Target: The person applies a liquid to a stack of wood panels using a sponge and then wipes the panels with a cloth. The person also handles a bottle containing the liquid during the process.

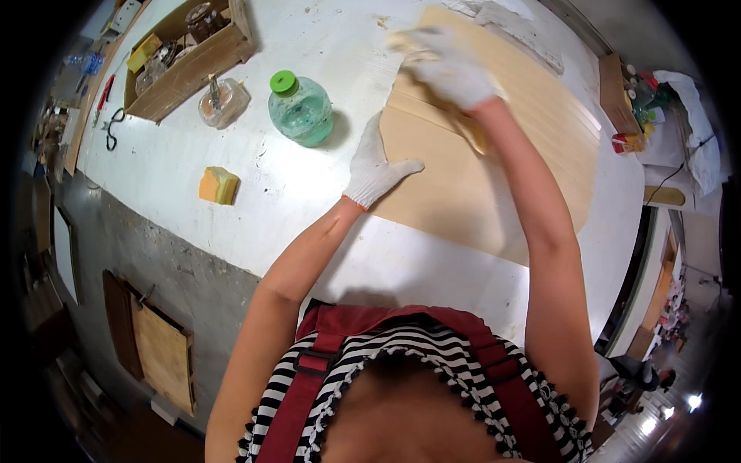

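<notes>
We see the right hand [454, 73] blurred and cannot make out its fingertips or what lies beneath its palm. The right forearm [529, 177] hides part of the pale sheet [444, 181]. The far picture edge crops the wooden box [185, 82] at left; at right, small items [677, 320] are too tiny to identify.

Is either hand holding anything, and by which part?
The left hand rests on the board at its left edge, thumb on top. What the right hand holds, if anything, is too blurred to tell.
</notes>
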Motion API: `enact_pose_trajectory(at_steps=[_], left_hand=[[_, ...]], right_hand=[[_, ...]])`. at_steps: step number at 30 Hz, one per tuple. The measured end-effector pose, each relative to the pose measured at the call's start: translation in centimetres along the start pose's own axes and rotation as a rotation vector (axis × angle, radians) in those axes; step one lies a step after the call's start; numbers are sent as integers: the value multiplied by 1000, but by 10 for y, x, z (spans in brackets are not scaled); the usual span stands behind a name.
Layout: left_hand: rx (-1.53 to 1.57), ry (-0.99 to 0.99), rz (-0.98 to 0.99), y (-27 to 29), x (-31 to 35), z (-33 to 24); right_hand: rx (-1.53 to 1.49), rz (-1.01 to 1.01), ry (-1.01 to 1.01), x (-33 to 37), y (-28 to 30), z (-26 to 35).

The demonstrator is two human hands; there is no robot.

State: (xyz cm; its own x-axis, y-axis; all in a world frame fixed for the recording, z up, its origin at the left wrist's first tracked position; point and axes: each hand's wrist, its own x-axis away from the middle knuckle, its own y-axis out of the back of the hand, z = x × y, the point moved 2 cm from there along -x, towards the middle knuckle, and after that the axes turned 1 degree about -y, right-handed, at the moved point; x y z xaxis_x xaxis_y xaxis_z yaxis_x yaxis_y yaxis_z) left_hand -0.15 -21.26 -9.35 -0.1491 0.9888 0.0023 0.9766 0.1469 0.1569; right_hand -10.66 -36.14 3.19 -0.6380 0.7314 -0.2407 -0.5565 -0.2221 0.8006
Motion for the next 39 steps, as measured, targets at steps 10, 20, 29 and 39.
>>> enact_pose_trajectory(at_steps=[10, 20, 29, 39], left_hand=[[-74, -23, 0, 5, 0, -14], [-113, -66, 40, 1, -3, -19], [-49, 8, 12, 8, 2, -13], [-54, -103, -27, 3, -4, -21]], right_hand=[[588, -39, -76, 183, 90, -28], [303, -23, 166, 106, 25, -6], [-6, -20, 48, 14, -15, 39], [483, -210, -265, 63, 110, -146]])
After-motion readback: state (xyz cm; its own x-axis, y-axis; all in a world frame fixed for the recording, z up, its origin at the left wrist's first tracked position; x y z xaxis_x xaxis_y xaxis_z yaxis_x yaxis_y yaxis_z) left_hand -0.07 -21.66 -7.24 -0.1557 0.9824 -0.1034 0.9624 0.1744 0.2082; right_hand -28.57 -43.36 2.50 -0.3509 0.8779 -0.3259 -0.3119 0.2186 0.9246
